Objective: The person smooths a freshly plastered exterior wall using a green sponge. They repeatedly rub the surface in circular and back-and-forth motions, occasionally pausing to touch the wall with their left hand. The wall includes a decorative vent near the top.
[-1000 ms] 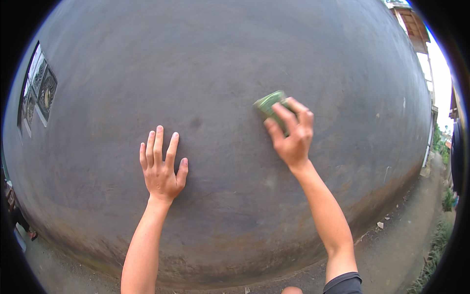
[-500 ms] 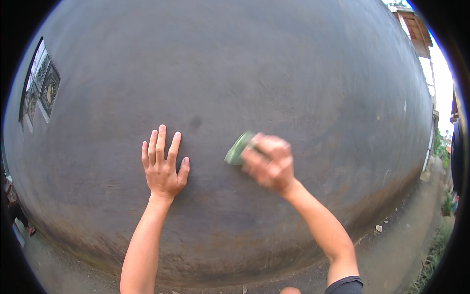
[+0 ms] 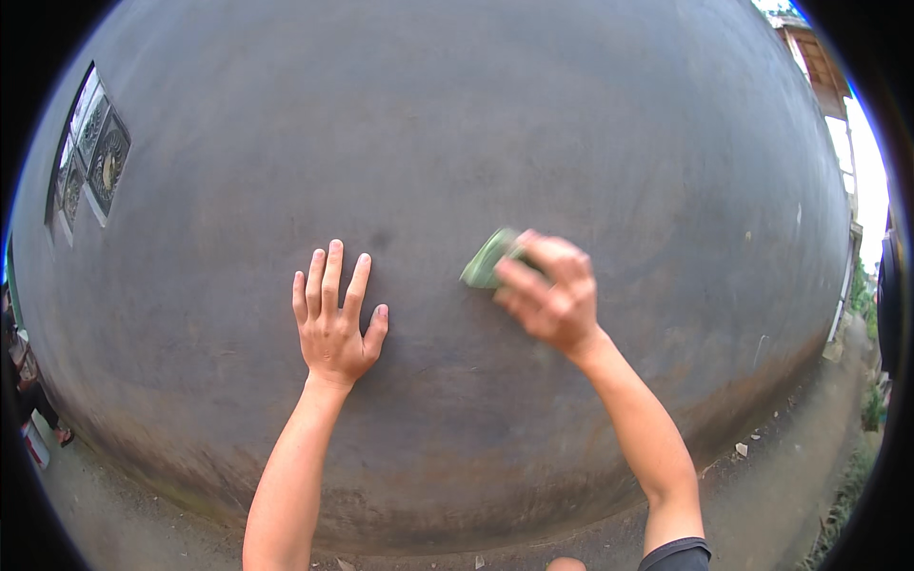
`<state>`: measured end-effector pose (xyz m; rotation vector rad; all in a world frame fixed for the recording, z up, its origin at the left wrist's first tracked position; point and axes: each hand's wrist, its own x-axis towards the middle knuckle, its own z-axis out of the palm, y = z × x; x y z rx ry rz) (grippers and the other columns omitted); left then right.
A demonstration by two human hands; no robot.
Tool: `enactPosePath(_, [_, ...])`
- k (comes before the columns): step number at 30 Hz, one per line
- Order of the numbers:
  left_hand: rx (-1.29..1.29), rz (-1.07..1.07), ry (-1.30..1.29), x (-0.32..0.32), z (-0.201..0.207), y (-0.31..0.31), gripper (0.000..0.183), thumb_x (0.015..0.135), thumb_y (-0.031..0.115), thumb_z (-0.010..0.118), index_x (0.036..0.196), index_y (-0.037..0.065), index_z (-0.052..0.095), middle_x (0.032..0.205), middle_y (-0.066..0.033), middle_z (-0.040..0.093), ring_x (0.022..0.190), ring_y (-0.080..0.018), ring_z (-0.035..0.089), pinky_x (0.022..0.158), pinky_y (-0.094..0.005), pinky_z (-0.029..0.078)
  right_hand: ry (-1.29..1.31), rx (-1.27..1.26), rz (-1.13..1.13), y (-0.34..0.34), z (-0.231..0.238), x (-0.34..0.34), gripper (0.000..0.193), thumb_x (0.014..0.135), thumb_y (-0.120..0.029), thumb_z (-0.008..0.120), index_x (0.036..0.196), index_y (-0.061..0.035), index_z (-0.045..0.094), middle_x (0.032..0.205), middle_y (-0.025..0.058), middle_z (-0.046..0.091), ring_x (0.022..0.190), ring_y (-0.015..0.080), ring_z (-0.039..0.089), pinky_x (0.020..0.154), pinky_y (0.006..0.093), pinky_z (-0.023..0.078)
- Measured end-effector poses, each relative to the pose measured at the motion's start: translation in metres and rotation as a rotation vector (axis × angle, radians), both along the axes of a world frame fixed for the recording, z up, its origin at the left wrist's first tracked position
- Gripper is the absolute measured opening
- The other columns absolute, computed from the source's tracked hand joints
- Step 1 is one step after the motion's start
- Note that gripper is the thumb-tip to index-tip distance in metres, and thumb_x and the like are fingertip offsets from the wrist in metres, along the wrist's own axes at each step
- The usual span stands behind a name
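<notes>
Noted a green pad (image 3: 488, 260) in the right hand (image 3: 557, 300), in front of the dark grey wall (image 3: 267, 162) and to the right of the left hand (image 3: 333, 331). Appears folded, flat and layered, with the left corner sticking out past the fingers. Cannot identify the material for blur; might be cloth, paper or abrasive sheet. Gripped with bent fingers over the right-hand part; cannot tell exact thumb placement. Looks pressed to the wall or very near it; cannot confirm contact. Saw nothing in the left hand: opened out, with fingers spread and palm toward the wall, apparently braced there. Judged very light and thin, soft enough to bend under the fingertips, yet slightly stiffened by the folds. Not rated fragile, though perhaps prone to creasing or tearing along an edge if made of paper. Expect fair grip from the matte look, with little slipperiness; would likely shift or unfold if pinched only by the projecting corner. Best taken across the broad outer face, with fingers over the middle and thumb against the near edge, so as to keep the layers together and press evenly.
</notes>
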<state>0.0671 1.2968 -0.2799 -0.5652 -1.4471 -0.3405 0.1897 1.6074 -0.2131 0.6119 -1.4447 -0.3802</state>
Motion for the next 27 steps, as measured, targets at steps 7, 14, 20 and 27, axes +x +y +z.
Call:
enactPosePath(7, [-0.001,-0.032,0.005,-0.002,-0.002,0.006,0.066,0.097,0.04,0.066,0.16,0.022,0.058,0.173,-0.0129,0.045,0.161,-0.0353,0.039,0.131,-0.0581,0.027,-0.129,0.492,-0.048,-0.017,-0.041,-0.013,0.035,0.088,-0.04,0.088,0.121,-0.0319,0.08,0.143,0.0019,0.07,0.12,0.0204,0.069,0.103,0.04,0.056])
enactPosePath(14, [-0.015,-0.04,-0.009,0.002,-0.003,0.002,0.065,0.097,0.034,0.066,0.16,0.018,0.058,0.173,-0.0151,0.045,0.162,-0.0366,0.036,0.132,-0.0569,0.025,-0.007,-0.123,0.068,-0.042,-0.001,-0.017,0.036,0.088,-0.031,0.088,0.123,-0.0239,0.08,0.138,0.0061,0.07,0.121,0.0256,0.067,0.104,0.0445,0.051])
enactPosePath(20, [-0.148,0.007,0.063,-0.011,0.01,-0.031,0.061,0.094,0.029,0.072,0.154,0.023,0.065,0.17,-0.0106,0.05,0.154,-0.031,0.045,0.124,-0.0502,0.033,-0.084,0.112,0.075,-0.051,0.013,-0.018,0.032,0.089,-0.03,0.086,0.119,-0.023,0.079,0.137,0.0062,0.07,0.121,0.0249,0.067,0.103,0.0425,0.053])
enactPosePath(27, [-0.08,-0.04,0.064,-0.018,0.016,-0.045,0.058,0.094,0.032,0.068,0.151,0.023,0.066,0.169,-0.0094,0.051,0.154,-0.0311,0.045,0.126,-0.0505,0.033,-0.209,0.544,0.037,-0.071,-0.02,-0.025,0.027,0.088,-0.031,0.083,0.114,-0.0222,0.079,0.134,0.0042,0.071,0.117,0.0223,0.07,0.103,0.0417,0.055])
